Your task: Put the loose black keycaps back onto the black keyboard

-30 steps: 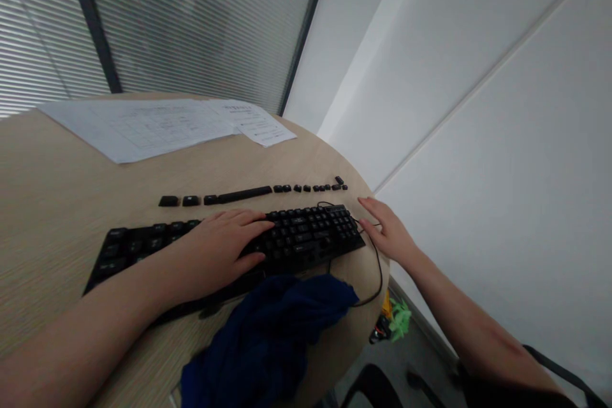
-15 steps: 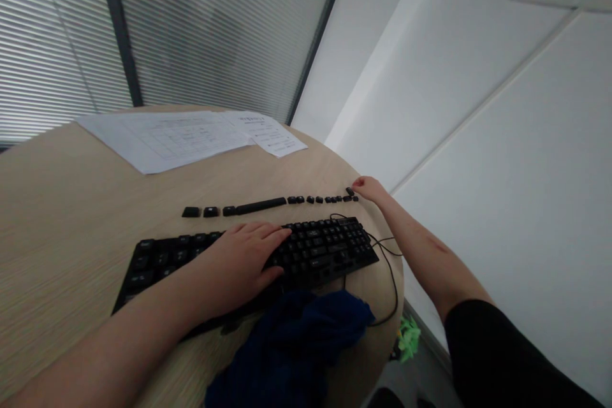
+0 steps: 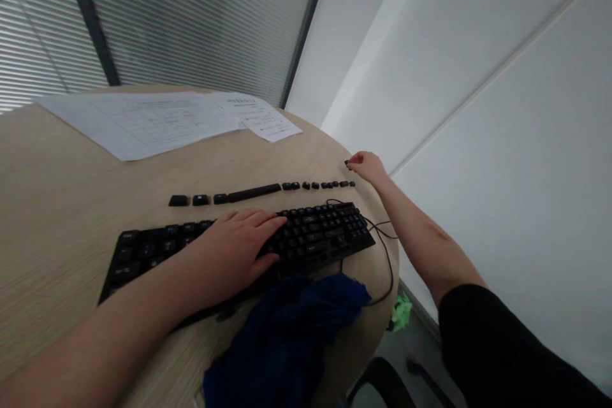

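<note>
A black keyboard (image 3: 315, 236) lies on the wooden table, its bottom row partly bare of keys. My left hand (image 3: 246, 245) rests flat across its middle, fingers stretched out and hiding some keys. Beyond the keyboard runs a line of loose black keycaps (image 3: 201, 199), with the long spacebar (image 3: 253, 192) among them. At the table's far right edge, past the end of that line, my right hand (image 3: 367, 167) pinches a small black keycap (image 3: 347, 164) between thumb and fingers.
Printed paper sheets (image 3: 167, 121) lie at the back of the table. A crumpled dark blue cloth (image 3: 287, 331) sits in front of the keyboard. The keyboard's cable (image 3: 389, 277) loops along the right edge. A white wall (image 3: 478, 159) rises close on the right.
My right hand has moved away from the end of the keycap row, toward the back of the table, with a keycap in its fingers. The left hand stays on the keyboard; the view shifted slightly.
</note>
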Available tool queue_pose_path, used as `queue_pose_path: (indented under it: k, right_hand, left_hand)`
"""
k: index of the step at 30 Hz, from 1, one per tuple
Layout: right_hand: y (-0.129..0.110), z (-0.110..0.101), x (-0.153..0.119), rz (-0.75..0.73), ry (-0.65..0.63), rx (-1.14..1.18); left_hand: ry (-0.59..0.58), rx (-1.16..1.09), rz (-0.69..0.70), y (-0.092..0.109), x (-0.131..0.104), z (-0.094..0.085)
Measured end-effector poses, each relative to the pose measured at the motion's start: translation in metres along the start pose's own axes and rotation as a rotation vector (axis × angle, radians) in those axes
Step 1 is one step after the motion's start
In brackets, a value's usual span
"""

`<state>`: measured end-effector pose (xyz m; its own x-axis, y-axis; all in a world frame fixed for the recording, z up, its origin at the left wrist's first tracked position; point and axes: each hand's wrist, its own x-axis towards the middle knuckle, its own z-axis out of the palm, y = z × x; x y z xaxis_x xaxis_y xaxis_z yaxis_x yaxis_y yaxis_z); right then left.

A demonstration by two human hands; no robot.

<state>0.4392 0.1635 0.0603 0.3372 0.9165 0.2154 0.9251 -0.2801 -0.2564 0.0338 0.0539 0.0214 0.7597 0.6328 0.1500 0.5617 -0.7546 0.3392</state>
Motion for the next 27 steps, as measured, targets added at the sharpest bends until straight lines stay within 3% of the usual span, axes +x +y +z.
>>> queue_pose_path:
  k: [3,5,8,11,17,27]
  right_hand:
    - [0.012,-0.021,-0.052,-0.042,0.05,0.121]
    - [0.027,-0.028,-0.099,-0.031,0.085,0.439]
    - [0.05,-0.026,-0.167,0.117,0.102,0.73]
    - [0.064,-0.019,-0.207,0.255,0.07,0.861]
    - [0.063,-0.01,-0.214,0.292,-0.019,0.884]
    - [0.059,0.001,-0.209,0.273,-0.123,0.622]
  left_hand:
    - [0.007,-0.007,0.003,-0.001,0.0,0.0]
    - [0.006,-0.002,0.008,-0.001,0.0,0.0]
    - [-0.008,0.017,0.017,0.0,0.0,0.0]
    - [-0.001,0.028,0.032,0.0,0.001,0.0]
    - [0.011,0.016,0.049,-0.003,0.004,-0.001]
    - [0.029,0.014,0.044,-0.003,0.002,-0.001]
